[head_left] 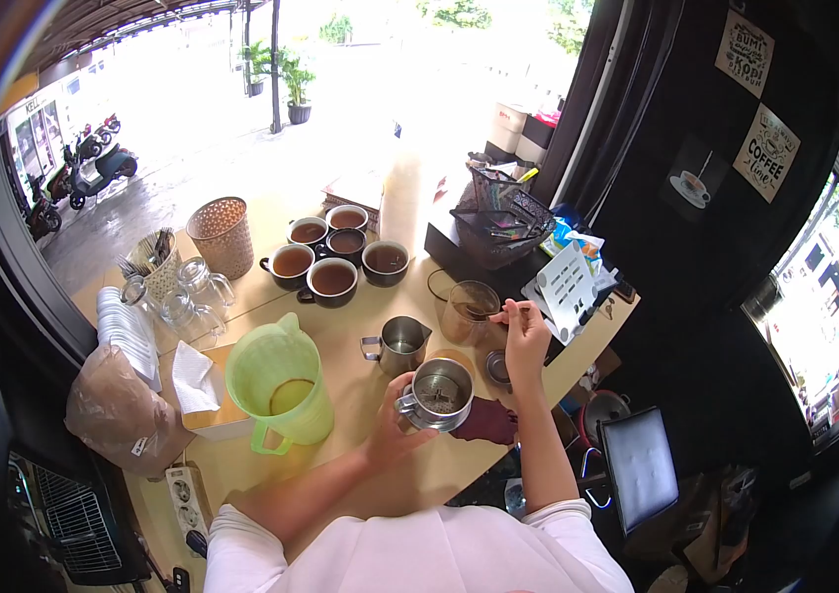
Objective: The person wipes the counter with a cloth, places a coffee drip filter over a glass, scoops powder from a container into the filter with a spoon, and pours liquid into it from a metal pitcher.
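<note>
My left hand (pixel 395 420) is wrapped around a shiny metal cup (pixel 420 409) with a side handle; dark specks show at its bottom. My right hand (pixel 524 334) has its fingers pinched beside a clear brownish cup (pixel 461 324). Something thin seems to reach from the fingertips into that cup, too small to name. Just behind the metal cup stands a steel milk pitcher (pixel 403 346), upright on the wooden table (pixel 370 474). A small round metal piece (pixel 497 368) lies below my right hand. Beside the held cup is a dark maroon cloth (pixel 486 423).
A green plastic jug (pixel 286 395) stands to the left. Several black cups of brown drink (pixel 330 280) sit farther back. Glass mugs (pixel 187 314), a woven basket (pixel 220 237) and a plastic bag (pixel 118 410) line the left side. A black bag (pixel 503 222) and a screen (pixel 640 469) are right.
</note>
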A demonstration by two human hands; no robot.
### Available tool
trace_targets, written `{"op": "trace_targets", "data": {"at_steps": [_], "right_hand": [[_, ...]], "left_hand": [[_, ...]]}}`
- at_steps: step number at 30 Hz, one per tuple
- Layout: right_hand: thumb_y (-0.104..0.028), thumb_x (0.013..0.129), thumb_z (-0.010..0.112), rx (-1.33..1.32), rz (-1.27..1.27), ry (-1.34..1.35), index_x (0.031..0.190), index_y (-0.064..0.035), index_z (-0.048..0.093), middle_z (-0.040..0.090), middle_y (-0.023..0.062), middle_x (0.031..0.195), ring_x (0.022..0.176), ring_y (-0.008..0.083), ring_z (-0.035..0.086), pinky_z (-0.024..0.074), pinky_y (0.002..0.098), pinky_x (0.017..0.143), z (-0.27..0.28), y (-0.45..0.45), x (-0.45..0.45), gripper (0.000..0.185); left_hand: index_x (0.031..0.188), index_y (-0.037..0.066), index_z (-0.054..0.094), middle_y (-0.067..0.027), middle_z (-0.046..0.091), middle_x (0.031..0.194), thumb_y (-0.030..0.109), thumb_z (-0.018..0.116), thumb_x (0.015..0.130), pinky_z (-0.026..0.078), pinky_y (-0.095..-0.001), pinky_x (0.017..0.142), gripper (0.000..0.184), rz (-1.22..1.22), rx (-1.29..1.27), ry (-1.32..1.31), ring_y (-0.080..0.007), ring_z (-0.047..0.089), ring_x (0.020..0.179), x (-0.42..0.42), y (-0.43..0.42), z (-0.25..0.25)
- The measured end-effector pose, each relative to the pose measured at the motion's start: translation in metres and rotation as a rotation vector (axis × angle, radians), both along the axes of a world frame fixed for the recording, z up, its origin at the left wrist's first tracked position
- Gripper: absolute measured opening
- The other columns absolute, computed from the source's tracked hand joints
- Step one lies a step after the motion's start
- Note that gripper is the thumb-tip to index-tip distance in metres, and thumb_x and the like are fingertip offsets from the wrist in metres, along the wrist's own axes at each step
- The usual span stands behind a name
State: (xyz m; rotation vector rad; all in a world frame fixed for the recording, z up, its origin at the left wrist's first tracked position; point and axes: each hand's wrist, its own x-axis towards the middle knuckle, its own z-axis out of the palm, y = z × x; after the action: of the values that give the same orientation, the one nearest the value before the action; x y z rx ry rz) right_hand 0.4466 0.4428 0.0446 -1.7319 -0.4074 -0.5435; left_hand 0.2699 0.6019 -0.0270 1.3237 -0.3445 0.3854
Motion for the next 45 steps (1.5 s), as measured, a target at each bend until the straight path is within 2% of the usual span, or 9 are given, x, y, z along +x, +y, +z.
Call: {"op": "trace_targets", "data": {"at_steps": [11,16,23,29,33,34,38,41,45], "right_hand": [[-0.021,0.097,0.057,-0.071,-0.011,-0.035,0.085,-0.0014,0.058,0.069,0.0058,0.068,0.049,0.005,0.045,0.0345,0.0247,0.048,0.012,-0.001,-0.011,0.023],[-0.018,0.097,0.056,-0.051,0.031,-0.026,0.088,-0.0017,0.058,0.07,0.0064,0.073,0.054,0.0052,0.052,0.0364,0.0231,0.051,0.015,-0.006,-0.021,0.019],[-0.014,0.096,0.057,-0.015,0.085,-0.117,0.091,-0.0009,0.057,0.07,0.0072,0.076,0.067,0.0085,0.063,0.0415,0.0214,0.059,0.034,-0.02,-0.054,0.014],[-0.014,0.097,0.055,0.152,0.298,-0.203,0.093,0.0,0.057,0.068,0.0096,0.078,0.071,0.0131,0.065,0.0471,0.0232,0.068,0.056,-0.041,-0.1,0.015],[-0.019,0.098,0.055,0.23,0.414,-0.193,0.092,0.0043,0.057,0.061,0.0136,0.087,0.074,0.0215,0.068,0.0531,0.0281,0.065,0.072,-0.051,-0.133,0.024],[-0.02,0.098,0.055,0.255,0.448,-0.202,0.092,0.0064,0.057,0.058,0.016,0.09,0.072,0.0248,0.069,0.0553,0.0295,0.062,0.072,-0.052,-0.137,0.027],[-0.021,0.098,0.055,0.291,0.502,-0.157,0.093,0.0061,0.058,0.059,0.0176,0.087,0.065,0.0226,0.068,0.0551,0.0288,0.062,0.07,-0.058,-0.148,0.028],[-0.034,0.098,0.053,0.232,0.442,-0.123,0.087,0.0033,0.056,0.061,0.0157,0.079,0.059,0.0201,0.065,0.0511,0.026,0.056,0.069,-0.055,-0.147,0.039],[-0.031,0.099,0.052,0.293,0.386,0.013,0.086,0.0049,0.06,0.063,0.0135,0.07,0.055,0.0184,0.064,0.0486,0.0245,0.054,0.063,-0.045,-0.144,0.039]], "left_hand": [[0.143,0.006,0.02,-0.0088,0.04,0.131,-0.002,0.073,0.077,0.043,-0.033,0.102,0.085,-0.007,0.019,-0.013,-0.0184,0.046,0.122,-0.001,0.0,0.001],[0.144,0.007,0.018,-0.0087,0.039,0.132,-0.005,0.071,0.077,0.044,-0.0333,0.101,0.086,-0.024,0.008,0.0,-0.019,0.047,0.123,-0.002,0.0,0.004],[0.144,0.006,0.018,-0.0094,0.039,0.133,-0.003,0.072,0.076,0.043,-0.0334,0.102,0.088,-0.03,-0.032,-0.034,-0.019,0.047,0.123,0.003,0.0,-0.007],[0.144,0.005,0.019,-0.0101,0.04,0.133,0.0,0.075,0.075,0.041,-0.0342,0.103,0.088,-0.01,-0.031,-0.037,-0.0195,0.046,0.124,0.003,-0.001,-0.009],[0.144,0.004,0.019,-0.0116,0.04,0.135,0.001,0.075,0.075,0.04,-0.0358,0.105,0.089,0.009,-0.032,-0.062,-0.0211,0.045,0.125,0.004,-0.002,-0.01],[0.144,0.004,0.019,-0.012,0.039,0.135,0.002,0.076,0.075,0.039,-0.0362,0.105,0.09,0.023,-0.015,-0.084,-0.0215,0.044,0.125,0.005,-0.002,-0.011],[0.144,0.004,0.019,-0.0129,0.04,0.136,0.003,0.076,0.075,0.038,-0.0374,0.106,0.091,0.007,-0.045,-0.049,-0.0227,0.044,0.126,0.007,-0.001,-0.017],[0.144,0.003,0.019,-0.0132,0.041,0.135,0.003,0.076,0.074,0.038,-0.0379,0.107,0.09,-0.026,-0.138,-0.032,-0.0229,0.045,0.126,0.006,-0.005,-0.018],[0.143,0.003,0.02,-0.0133,0.042,0.135,0.003,0.076,0.074,0.038,-0.0378,0.107,0.089,-0.034,-0.13,-0.038,-0.0227,0.046,0.125,0.007,-0.003,-0.017]]}}
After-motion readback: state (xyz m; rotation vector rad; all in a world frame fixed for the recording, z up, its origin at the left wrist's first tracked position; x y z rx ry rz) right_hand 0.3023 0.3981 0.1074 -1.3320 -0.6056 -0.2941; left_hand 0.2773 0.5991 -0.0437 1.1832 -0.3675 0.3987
